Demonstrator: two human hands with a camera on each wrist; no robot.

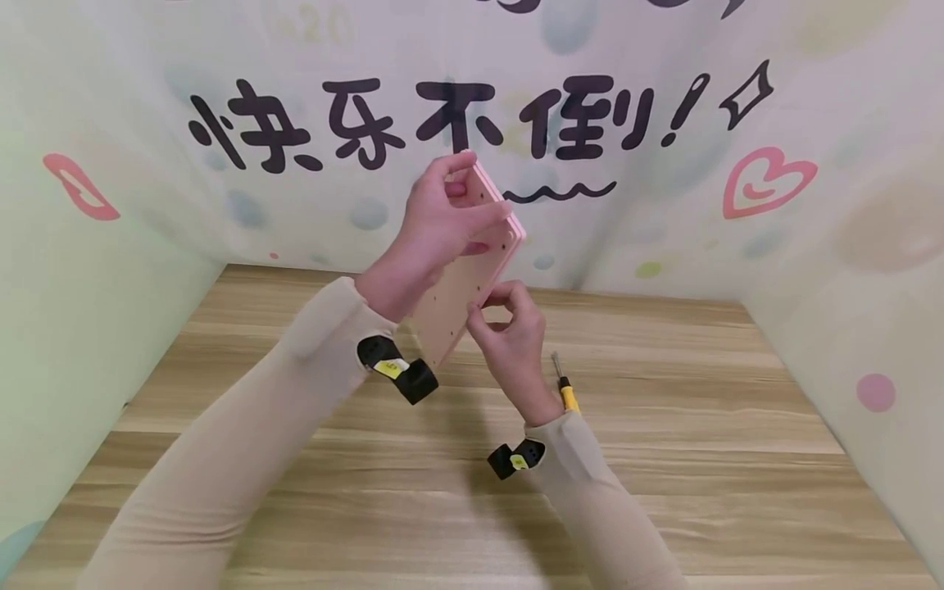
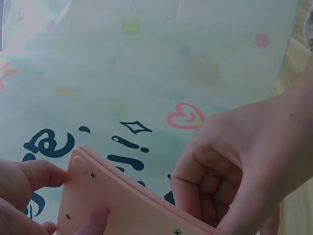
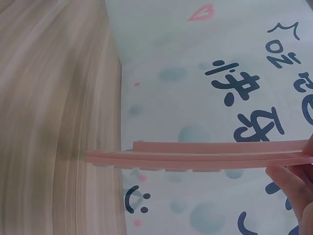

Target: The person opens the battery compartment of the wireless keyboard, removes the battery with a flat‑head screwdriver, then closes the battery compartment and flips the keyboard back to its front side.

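Observation:
A flat pink plastic casing (image 1: 466, 283) with rounded corners is held up above the table, tilted, its back dotted with small holes. Crosshead screws sit in some of these holes in the left wrist view, and a seam runs along the casing's side (image 3: 195, 159) in the right wrist view. My left hand (image 1: 435, 209) grips its upper end, the thumb lying across the back. Lower down, my right hand (image 1: 512, 336) pinches the right-hand edge between thumb and curled fingers. Whatever is on the far face is hidden from my head view.
Behind my right wrist, a screwdriver (image 1: 566, 393) with a yellow and black handle lies on the wood-grain table (image 1: 369, 492). A pale printed cloth (image 1: 295, 213) with dark lettering hangs at the back, and light walls rise on both sides.

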